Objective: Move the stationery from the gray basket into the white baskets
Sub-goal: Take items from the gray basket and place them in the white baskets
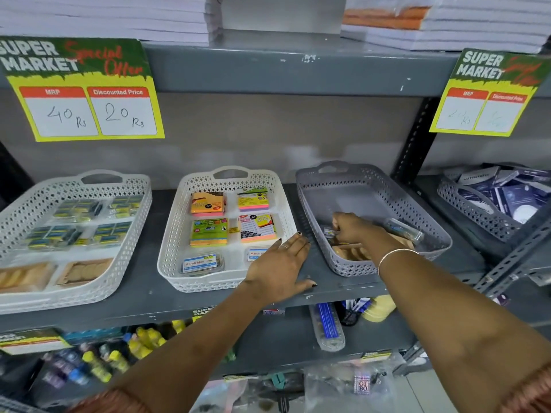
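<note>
The gray basket [351,180] stands on the shelf at centre right. Inside it lie tan packets [348,254] and a clear plastic pack [407,229]. My right hand [353,228] reaches into it, fingers closed around a small clear box [329,232]. My left hand [278,268] lies flat and open on the shelf, over the near right corner of the middle white basket [176,234], which holds sticky-note pads [208,232] and small labelled boxes [201,262]. The left white basket [131,219] holds staple packs [79,210] and tan packets [85,271].
Another gray basket [477,216] with dark packs sits on the neighbouring shelf at right. Price signs [83,90] hang from the upper shelf, which carries paper stacks [447,25]. The lower shelf holds bottles [98,362], rulers [326,326] and bags. A metal upright [414,138] divides the shelves.
</note>
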The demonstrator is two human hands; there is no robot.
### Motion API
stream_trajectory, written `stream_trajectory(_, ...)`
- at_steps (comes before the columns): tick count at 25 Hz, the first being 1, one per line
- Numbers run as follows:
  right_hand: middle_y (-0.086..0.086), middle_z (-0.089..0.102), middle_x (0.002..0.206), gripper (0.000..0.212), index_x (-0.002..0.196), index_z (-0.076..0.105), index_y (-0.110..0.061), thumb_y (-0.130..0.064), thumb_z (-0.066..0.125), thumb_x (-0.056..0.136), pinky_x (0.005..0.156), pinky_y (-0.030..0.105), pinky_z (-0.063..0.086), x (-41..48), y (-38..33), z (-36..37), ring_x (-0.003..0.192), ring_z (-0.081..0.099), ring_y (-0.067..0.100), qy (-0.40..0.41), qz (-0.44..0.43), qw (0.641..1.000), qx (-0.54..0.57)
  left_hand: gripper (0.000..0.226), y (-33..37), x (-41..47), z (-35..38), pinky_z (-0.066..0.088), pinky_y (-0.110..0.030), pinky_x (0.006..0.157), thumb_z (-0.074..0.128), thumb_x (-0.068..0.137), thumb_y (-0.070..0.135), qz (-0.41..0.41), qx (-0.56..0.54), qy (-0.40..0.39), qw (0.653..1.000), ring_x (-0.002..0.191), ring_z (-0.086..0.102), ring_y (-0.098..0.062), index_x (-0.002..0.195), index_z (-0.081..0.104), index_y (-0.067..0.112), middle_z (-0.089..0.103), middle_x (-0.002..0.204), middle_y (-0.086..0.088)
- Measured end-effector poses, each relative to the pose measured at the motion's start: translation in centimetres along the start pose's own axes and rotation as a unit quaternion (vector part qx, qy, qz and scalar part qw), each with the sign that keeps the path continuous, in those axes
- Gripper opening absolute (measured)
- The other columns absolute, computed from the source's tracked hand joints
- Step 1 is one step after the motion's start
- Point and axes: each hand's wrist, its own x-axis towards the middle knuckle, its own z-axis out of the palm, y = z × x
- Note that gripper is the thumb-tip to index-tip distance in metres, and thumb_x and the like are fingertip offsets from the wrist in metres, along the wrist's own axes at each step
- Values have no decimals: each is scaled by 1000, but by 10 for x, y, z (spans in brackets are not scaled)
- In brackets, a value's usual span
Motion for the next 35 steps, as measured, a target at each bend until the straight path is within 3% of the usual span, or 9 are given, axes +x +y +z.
stream_trajectory(5,20,52,133,56,132,37,-5,-17,65,86,96,42,46,-3,-13,-11,124,49,35,91,54,994,9,78,2,-5,-7,4,-34,117,35,90,57,-13,-17,10,1000,145,0,-17,146,5,12,3,159,-5)
stream_trajectory(8,20,49,135,57,133,41,-2,-24,66,86,98,42,46,-2,-30,-30,127,45,33,153,57,986,30,75,-8,-25,-15,2,-36,117,36,89,58,-72,-54,50,995,145,-1,-18,146,10,15,2,159,-3)
stream_trajectory(11,19,51,133,53,130,49,-2,-27,65,86,98,39,45,0,-61,-47,125,47,33,199,0,978,58,75,-39,-69,-17,2,-39,117,21,88,64,-157,-30,73,984,145,2,-18,146,12,18,6,158,-3)
stream_trajectory(13,18,55,130,49,126,54,-4,-24,67,83,94,34,45,1,-89,-51,120,52,32,179,-84,978,67,91,-56,-99,-19,6,-41,118,-5,76,74,-214,-27,77,974,145,6,-20,145,14,17,10,158,-4)
stream_trajectory(16,18,53,131,52,127,51,0,-17,70,81,82,26,40,-1,-129,-40,109,53,26,67,-177,981,41,120,-69,-128,-17,6,-40,118,-34,54,75,-248,-23,51,967,145,5,-20,146,14,14,10,158,-6)
stream_trajectory(19,18,50,132,60,131,41,-2,-19,69,82,90,33,46,-3,-148,-17,110,52,27,-56,-170,983,-45,97,-71,-135,-8,3,-38,118,-19,72,69,-244,-9,34,969,145,4,-19,145,13,13,11,158,-6)
stream_trajectory(21,18,50,133,63,133,38,-5,-22,69,81,97,40,48,-6,-151,-3,117,52,32,-82,-152,980,-100,75,-71,-135,-3,4,-37,118,7,88,62,-251,2,37,967,144,9,-19,144,17,13,19,156,-5)
stream_trajectory(23,18,50,132,63,134,37,-5,-22,68,81,95,40,48,-10,-153,7,119,51,32,-84,-146,978,-120,70,-71,-134,-1,6,-37,118,16,91,59,-260,4,41,965,144,13,-19,143,21,13,23,155,-5)
stream_trajectory(35,12,57,127,51,127,47,-10,-17,67,80,89,38,48,-18,-152,18,114,56,30,-63,-148,977,-140,73,-71,-135,5,2,-37,117,9,89,60,-263,27,56,963,145,9,-20,145,16,13,19,156,-5)
